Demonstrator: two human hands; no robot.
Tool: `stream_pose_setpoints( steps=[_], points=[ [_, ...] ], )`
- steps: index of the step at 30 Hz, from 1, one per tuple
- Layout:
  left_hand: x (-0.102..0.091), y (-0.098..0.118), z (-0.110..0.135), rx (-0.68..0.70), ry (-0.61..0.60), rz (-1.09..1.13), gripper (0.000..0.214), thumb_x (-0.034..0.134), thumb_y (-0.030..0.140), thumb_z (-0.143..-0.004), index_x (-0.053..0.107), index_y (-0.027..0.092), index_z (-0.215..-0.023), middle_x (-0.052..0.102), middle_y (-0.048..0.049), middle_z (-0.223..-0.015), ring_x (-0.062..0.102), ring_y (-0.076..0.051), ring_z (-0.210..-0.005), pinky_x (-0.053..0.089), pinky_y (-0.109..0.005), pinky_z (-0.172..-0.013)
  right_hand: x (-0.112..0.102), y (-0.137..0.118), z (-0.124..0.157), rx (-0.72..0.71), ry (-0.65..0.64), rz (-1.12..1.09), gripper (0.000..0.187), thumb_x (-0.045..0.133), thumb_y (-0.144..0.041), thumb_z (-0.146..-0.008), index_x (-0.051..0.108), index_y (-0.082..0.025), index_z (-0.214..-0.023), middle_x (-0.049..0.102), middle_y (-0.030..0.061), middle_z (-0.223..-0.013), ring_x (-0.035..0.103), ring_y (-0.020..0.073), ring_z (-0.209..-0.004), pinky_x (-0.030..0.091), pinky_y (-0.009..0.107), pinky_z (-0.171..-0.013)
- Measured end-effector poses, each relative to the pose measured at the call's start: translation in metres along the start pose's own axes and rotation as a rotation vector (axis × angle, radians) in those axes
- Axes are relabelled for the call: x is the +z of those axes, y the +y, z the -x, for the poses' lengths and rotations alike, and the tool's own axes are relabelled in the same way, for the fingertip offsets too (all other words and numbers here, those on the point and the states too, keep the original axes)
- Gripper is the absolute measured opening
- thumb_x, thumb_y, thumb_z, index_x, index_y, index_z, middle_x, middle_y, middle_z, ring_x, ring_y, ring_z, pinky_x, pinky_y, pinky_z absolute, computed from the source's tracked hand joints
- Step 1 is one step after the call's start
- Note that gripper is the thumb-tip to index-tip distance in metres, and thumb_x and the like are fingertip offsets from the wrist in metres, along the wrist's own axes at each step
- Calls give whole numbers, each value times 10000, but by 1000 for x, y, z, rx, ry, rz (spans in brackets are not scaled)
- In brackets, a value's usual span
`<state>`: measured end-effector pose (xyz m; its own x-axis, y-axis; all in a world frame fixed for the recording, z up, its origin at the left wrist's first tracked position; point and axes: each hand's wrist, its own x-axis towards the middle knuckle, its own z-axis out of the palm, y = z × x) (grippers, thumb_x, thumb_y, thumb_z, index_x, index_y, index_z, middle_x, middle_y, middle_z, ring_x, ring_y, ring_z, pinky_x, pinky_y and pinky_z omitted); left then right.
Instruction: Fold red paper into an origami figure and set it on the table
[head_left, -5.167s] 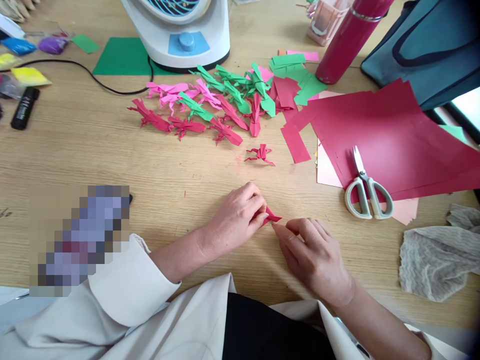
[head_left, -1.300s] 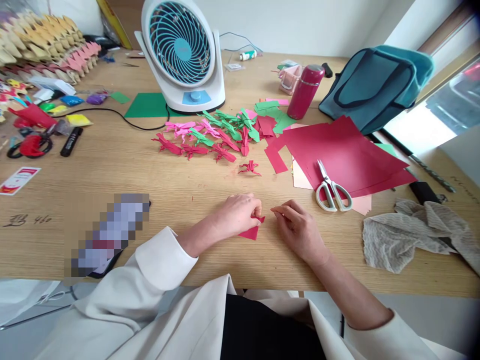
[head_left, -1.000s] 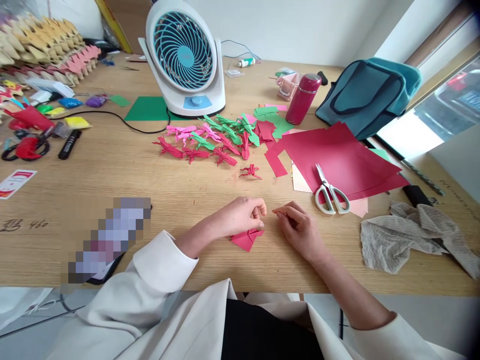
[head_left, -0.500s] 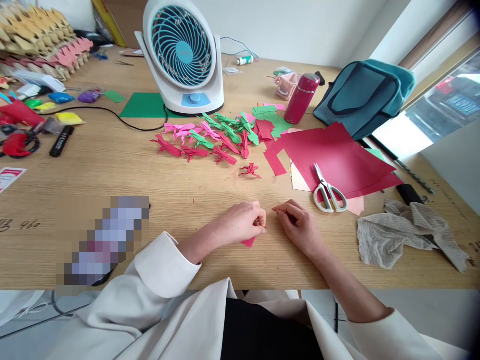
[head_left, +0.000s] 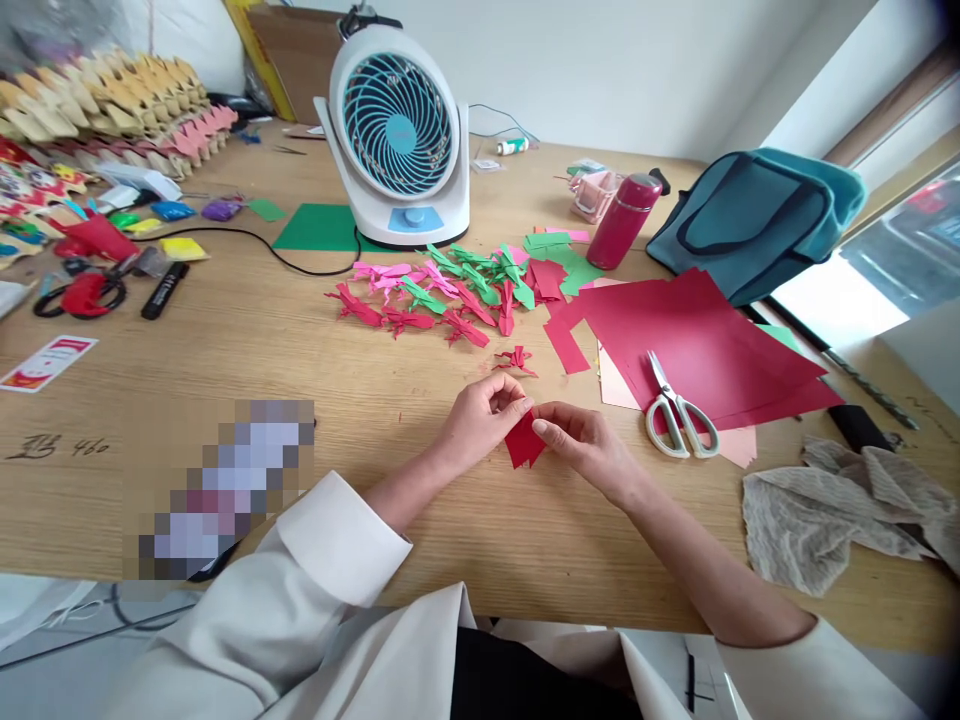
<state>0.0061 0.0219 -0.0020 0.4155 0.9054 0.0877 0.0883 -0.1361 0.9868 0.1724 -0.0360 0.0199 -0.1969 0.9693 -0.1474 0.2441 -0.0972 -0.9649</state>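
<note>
A small folded piece of red paper point(head_left: 523, 443) is held above the table between my two hands. My left hand point(head_left: 486, 420) pinches its upper left edge between thumb and fingers. On the other side, my right hand point(head_left: 589, 448) grips the upper right edge with its thumb in front. The paper's lower end spreads into points. Just beyond my hands lies a single red folded paper figure point(head_left: 516, 360). Behind it sits a cluster of similar figures in red, pink and green, among them a red one point(head_left: 465, 328) and a green one point(head_left: 422, 295).
Scissors point(head_left: 679, 415) with white handles lie on red paper sheets point(head_left: 705, 330) at the right. A crumpled cloth point(head_left: 799, 515) is nearby. Further back stand a fan point(head_left: 401, 135), a red flask point(head_left: 622, 222) and a teal bag point(head_left: 757, 220). A blurred-out object point(head_left: 225, 490) lies at the left.
My right hand has come in to the left and now grips the red paper too. The paper has turned, with more of it showing. The view has shifted slightly.
</note>
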Motion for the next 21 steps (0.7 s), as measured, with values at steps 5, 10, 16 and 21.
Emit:
stream_pose_setpoints(
  steps=[5, 10, 16, 21],
  points=[
    [3, -7, 0, 1, 59, -19, 163, 627, 293, -835, 538, 174, -768, 549, 32, -704, 522, -101, -655, 440, -227, -636, 9, 18, -7, -24, 84, 21, 301, 632, -428, -872, 704, -163, -995, 712, 38, -854, 608, 163, -737, 457, 269, -647],
    [7, -8, 0, 15, 14, 47, 165, 658, 305, -818, 563, 175, -852, 589, 9, -792, 554, -107, -719, 462, -226, -684, 11, 21, -3, 4, 150, 44, 249, 604, -391, -877, 690, -158, -868, 602, -9, -676, 463, 113, -588, 342, 242, -542],
    [9, -1, 4, 4, -44, -36, 158, 668, 311, -807, 617, 164, -835, 611, -1, -772, 563, -123, -721, 466, -241, -693, 10, 22, 0, -25, 185, -53, 315, 645, -468, -852, 654, -161, -780, 534, -26, -619, 412, 102, -559, 327, 238, -523],
    [10, -3, 6, -7, -10, 25, 171, 657, 322, -820, 586, 168, -805, 574, 16, -718, 541, -115, -687, 459, -236, -674, 10, 23, -1, -33, 165, -134, 366, 679, -528, -824, 652, -164, -793, 559, -19, -653, 429, 104, -576, 350, 236, -537]
  ],
)
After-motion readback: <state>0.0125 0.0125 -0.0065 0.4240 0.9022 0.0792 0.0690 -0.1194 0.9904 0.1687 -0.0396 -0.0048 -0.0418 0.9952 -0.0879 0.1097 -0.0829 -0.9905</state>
